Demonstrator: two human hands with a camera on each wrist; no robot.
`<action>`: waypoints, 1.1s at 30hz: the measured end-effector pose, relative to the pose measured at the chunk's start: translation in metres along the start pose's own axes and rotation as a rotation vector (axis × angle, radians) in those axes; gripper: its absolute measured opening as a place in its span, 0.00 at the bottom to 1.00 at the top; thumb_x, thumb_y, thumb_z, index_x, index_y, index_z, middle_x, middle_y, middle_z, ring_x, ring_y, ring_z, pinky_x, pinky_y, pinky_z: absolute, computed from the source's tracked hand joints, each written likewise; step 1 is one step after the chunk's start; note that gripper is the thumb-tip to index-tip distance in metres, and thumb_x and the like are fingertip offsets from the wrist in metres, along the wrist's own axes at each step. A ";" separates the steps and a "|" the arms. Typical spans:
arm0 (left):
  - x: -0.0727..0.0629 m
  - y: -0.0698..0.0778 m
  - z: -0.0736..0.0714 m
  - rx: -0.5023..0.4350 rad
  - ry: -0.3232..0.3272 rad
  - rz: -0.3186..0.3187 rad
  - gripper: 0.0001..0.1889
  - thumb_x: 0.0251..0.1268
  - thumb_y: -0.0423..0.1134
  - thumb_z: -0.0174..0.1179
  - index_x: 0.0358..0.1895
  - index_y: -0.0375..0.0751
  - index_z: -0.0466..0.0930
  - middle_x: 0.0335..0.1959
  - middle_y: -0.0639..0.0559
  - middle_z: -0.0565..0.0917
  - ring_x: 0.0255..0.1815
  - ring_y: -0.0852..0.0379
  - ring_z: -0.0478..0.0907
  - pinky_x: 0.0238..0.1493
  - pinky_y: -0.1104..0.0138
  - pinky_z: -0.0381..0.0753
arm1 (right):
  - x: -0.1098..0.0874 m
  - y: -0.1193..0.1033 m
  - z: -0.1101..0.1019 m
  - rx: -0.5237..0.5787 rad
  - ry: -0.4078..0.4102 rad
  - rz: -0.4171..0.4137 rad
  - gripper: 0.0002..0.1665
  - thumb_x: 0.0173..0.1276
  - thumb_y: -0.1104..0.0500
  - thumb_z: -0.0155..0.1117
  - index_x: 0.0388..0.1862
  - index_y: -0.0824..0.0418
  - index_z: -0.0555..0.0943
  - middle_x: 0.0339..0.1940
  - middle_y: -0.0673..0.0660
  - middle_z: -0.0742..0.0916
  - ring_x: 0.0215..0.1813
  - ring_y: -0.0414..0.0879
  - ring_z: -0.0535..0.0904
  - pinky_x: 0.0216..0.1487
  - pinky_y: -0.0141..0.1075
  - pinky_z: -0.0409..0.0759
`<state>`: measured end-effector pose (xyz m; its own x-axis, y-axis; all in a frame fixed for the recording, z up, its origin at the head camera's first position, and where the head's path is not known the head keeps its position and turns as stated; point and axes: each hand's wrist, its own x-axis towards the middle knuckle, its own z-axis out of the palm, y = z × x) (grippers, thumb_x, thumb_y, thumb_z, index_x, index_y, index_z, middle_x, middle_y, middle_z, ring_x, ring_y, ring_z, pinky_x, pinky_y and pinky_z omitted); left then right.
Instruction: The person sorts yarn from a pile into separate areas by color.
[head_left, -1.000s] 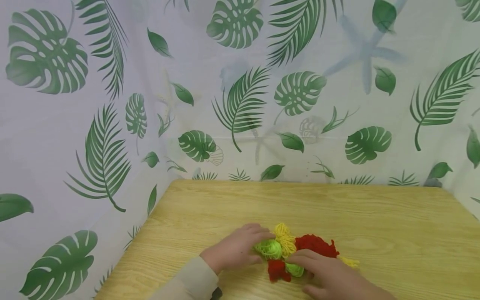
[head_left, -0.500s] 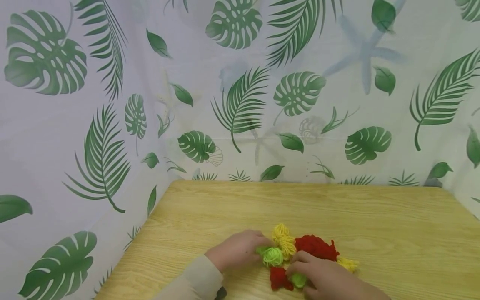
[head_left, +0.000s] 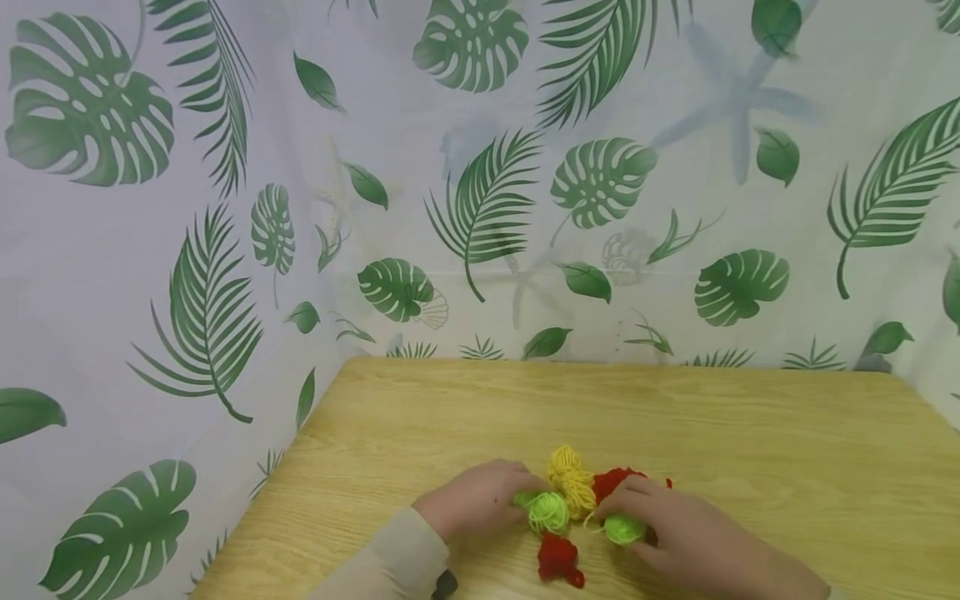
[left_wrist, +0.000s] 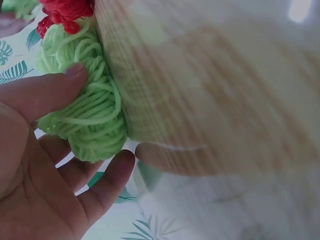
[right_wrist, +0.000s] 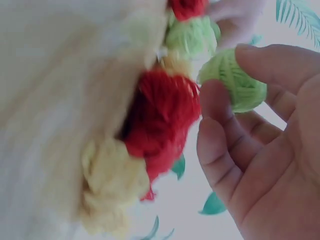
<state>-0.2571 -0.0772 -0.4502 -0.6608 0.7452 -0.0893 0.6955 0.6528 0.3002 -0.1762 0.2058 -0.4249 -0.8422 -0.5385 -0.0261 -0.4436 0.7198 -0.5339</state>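
Observation:
My left hand (head_left: 480, 504) holds a light green bundle of yarn (left_wrist: 87, 107) on the table, its thumb on one side and its fingers curled around the other. Between thumb and fingertips, my right hand (head_left: 701, 529) pinches a smaller light green ball of yarn (right_wrist: 232, 82); a loose strand trails from it in the head view. A yellow yarn bundle (head_left: 572, 483) lies just behind the left green bundle. Nearer to me is a small red yarn piece (head_left: 558, 560). The right hand partly covers a larger red yarn bundle (right_wrist: 162, 117) in the head view.
Another yellow yarn bundle (right_wrist: 112, 172) lies beyond the large red one in the right wrist view; the right hand hides it from the head camera. The wooden table (head_left: 450, 408) meets a leaf-printed cloth (head_left: 495, 317) at the back and left.
My right hand has taken hold of the smaller green ball and drawn it rightward and slightly away, apart from the small red piece. My left hand has closed in on its green bundle.

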 end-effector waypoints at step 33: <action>-0.001 -0.003 0.003 -0.015 -0.003 -0.027 0.23 0.70 0.43 0.64 0.67 0.59 0.78 0.61 0.63 0.80 0.63 0.61 0.74 0.67 0.62 0.71 | -0.047 0.130 -0.056 -0.153 0.433 0.150 0.26 0.68 0.60 0.71 0.64 0.63 0.77 0.58 0.66 0.80 0.40 0.41 0.75 0.34 0.35 0.76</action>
<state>-0.2570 -0.0795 -0.4540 -0.6783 0.7279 -0.1008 0.6731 0.6705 0.3120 -0.2111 0.3495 -0.4458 -0.9362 -0.2148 0.2784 -0.3197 0.8495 -0.4197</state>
